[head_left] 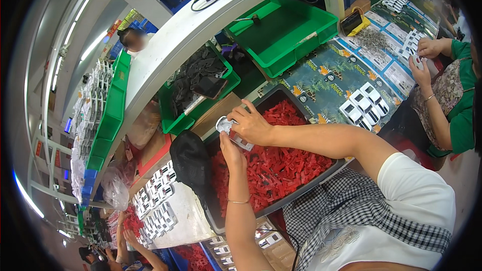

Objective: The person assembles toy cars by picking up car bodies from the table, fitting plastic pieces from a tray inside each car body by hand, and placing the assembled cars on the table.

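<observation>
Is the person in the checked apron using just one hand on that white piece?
No, the left hand and right hand both touch the white piece.

The hands (252,126) partly hide the white casing (224,125).

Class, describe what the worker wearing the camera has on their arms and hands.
The left hand and right hand are both ungloved, and both forearms are bare. A thin, metallic-looking bangle circles the left wrist. A plain white short sleeve covers the right upper arm; the left sleeve is out of view.
</observation>
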A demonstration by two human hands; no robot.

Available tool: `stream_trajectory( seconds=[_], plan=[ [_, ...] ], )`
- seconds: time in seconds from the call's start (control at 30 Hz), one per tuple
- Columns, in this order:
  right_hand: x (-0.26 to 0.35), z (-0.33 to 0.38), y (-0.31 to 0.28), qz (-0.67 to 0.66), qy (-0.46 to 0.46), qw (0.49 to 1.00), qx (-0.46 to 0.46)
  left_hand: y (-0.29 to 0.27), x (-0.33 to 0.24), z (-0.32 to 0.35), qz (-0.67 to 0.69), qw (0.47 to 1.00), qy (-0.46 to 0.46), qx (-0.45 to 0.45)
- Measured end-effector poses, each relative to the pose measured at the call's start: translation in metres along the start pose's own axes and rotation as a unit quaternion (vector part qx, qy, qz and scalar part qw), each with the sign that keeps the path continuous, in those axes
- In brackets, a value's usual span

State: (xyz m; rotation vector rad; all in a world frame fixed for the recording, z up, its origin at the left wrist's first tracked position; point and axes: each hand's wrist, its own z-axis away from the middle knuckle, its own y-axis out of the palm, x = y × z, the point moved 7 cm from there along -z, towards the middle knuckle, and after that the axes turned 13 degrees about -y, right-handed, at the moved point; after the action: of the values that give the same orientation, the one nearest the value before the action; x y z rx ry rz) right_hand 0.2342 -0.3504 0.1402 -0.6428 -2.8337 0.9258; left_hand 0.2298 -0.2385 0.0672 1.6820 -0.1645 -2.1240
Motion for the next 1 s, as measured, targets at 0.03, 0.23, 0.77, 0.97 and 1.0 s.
stream_trajectory(
  seconds=[0.03, 0.23, 0.77, 0.97, 1.0],
  plan=[
    [0.0, 0.0, 0.001, -0.013, -0.001, 1.0, -0.003, 0.0, 0.001, -0.001, -0.001, 1.0, -0.003, 0.0],
    [0.005, 0.002, 0.016, 0.055, -0.006, 0.993, 0.101, 0.004, 0.003, 0.002, -0.026, 1.0, 0.008, -0.005],
    [-0.037, 0.015, 0.002, -0.223, 0.227, 0.948, 0.0, 0.011, 0.0, 0.001, -0.07, 0.996, 0.053, 0.004],
    [-0.045, 0.02, 0.026, -0.41, 0.289, 0.864, 0.041, 0.009, 0.003, -0.003, -0.044, 0.996, 0.067, 0.023],
    [-0.046, 0.021, 0.028, -0.41, 0.289, 0.864, 0.041, 0.008, 0.004, -0.003, -0.044, 0.996, 0.067, 0.023]
  ],
)
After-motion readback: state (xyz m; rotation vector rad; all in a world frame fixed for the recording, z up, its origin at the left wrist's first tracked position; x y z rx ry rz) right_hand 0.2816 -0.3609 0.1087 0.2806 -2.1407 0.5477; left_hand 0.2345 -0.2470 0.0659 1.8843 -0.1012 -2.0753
